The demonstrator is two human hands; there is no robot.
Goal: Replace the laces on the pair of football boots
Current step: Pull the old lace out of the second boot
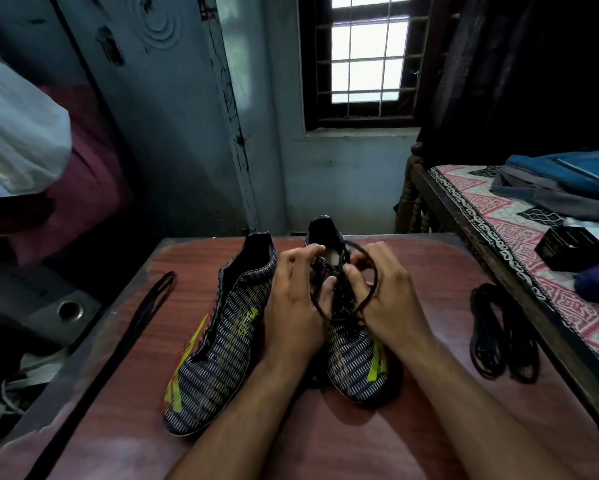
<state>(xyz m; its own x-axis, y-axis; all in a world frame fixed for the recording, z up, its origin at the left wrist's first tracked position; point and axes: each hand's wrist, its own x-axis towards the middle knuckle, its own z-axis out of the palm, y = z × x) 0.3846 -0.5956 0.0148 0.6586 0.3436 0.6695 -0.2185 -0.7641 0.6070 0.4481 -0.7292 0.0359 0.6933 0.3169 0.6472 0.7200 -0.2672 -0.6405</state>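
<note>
We are gripping the right boot (355, 355) with our left hand (292, 306) while our right hand (382, 296) is pinching its black lace (369, 296), looped between both hands, boot pointing toward us on the table (325, 441).

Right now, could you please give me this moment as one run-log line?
left hand: holds right boot | right hand: pinches lace | left boot: unlaced | spare laces: on table

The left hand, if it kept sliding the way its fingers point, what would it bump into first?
Probably the open collar of the right-side black patterned boot, since the left hand already rests on that boot with fingers aimed up and right toward it. The black lace loops nearby; depth is unclear.
</note>
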